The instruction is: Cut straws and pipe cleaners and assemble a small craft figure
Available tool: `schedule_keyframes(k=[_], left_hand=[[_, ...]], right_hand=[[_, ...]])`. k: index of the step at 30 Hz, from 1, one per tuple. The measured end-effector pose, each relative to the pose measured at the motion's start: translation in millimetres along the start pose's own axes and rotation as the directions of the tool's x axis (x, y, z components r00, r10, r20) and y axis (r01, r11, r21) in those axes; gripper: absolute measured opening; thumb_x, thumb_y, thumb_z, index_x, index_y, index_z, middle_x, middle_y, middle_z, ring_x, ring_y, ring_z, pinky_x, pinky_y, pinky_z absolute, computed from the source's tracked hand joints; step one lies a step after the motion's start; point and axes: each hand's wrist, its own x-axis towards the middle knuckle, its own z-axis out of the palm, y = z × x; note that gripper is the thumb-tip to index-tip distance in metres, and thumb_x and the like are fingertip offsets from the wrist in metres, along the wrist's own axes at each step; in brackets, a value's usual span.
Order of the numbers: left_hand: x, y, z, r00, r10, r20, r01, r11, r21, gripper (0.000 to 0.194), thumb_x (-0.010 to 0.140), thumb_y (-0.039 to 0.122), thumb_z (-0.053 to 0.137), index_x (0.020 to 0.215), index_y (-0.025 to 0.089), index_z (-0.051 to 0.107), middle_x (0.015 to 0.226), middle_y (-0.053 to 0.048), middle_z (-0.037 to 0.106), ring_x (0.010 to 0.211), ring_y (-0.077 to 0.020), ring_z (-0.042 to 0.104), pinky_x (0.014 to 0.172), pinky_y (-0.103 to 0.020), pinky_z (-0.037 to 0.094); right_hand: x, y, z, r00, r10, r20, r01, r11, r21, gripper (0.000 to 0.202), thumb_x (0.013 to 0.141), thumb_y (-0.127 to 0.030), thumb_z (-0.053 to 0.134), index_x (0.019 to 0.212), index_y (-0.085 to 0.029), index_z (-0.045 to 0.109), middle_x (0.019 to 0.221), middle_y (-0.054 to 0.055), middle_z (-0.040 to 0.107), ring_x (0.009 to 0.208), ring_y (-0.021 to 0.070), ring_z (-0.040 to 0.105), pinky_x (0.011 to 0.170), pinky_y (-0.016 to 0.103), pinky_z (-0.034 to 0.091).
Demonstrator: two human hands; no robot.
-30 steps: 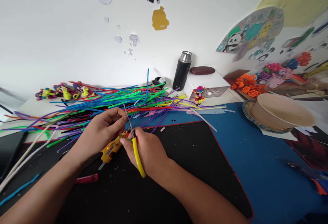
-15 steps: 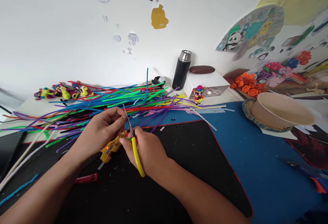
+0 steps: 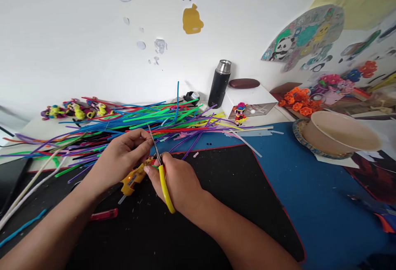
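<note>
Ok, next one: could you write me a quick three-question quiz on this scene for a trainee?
1. Which of the hands grips the yellow-handled scissors by the handles? a) left b) right c) neither
2. True or false: the brown case lies on top of the white box.
3. Fill in the colour: the yellow glue gun lies on a ____ mat.

Key: 1 b, the right hand; 2 true; 3 black.

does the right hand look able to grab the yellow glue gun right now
Probably not straight away: the right hand holds the yellow-handled scissors and would likely need to put them down first. The yellow glue gun lies close by, though the left hand partly hides it.
</note>
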Motion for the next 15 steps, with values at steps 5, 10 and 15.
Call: schedule_keyframes(k=[5, 10, 15], left_hand=[[0.5, 1.6, 0.9, 1.0, -0.008, -0.018, 0.008, 1.0, 0.014, 0.043, 0.087, 0.065, 0.071, 0.085, 0.022, 0.062, 0.061, 0.006, 0.056, 0.053, -0.0127, 0.048, 0.052, -0.026, 0.04], [1.2, 1.4, 0.9, 1.0, -0.007, -0.02, 0.007, 1.0, 0.018, 0.043, 0.086, 0.065, 0.071, 0.085, 0.022, 0.062, 0.06, 0.006, 0.057, 0.054, -0.013, 0.048, 0.052, -0.026, 0.041], [1.6, -1.0, -0.1, 1.0, -0.02, -0.009, 0.02, 1.0, 0.003, 0.044, 0.084, 0.066, 0.074, 0.084, 0.023, 0.061, 0.06, 0.007, 0.054, 0.052, -0.0127, 0.045, 0.05, -0.026, 0.04]], right_hand=[[-0.4, -0.4, 0.1, 1.0, 0.005, 0.014, -0.005, 1.0, 0.007, 0.03, 0.112, -0.049, 0.064, 0.117, -0.019, 0.068, 0.101, 0.012, 0.085, 0.09, 0.0301, 0.083, 0.067, 0.034, 0.046], [0.0, 0.3, 2.6, 1.0, 0.007, -0.007, -0.007, 1.0, 0.001, 0.029, 0.112, -0.048, 0.064, 0.116, -0.019, 0.068, 0.102, 0.012, 0.085, 0.091, 0.0303, 0.084, 0.07, 0.034, 0.048], [0.5, -0.4, 3.3, 1.0, 0.004, 0.002, -0.004, 1.0, 0.012, 0.031, 0.112, -0.05, 0.065, 0.117, -0.02, 0.068, 0.102, 0.011, 0.085, 0.093, 0.0312, 0.084, 0.07, 0.034, 0.048]])
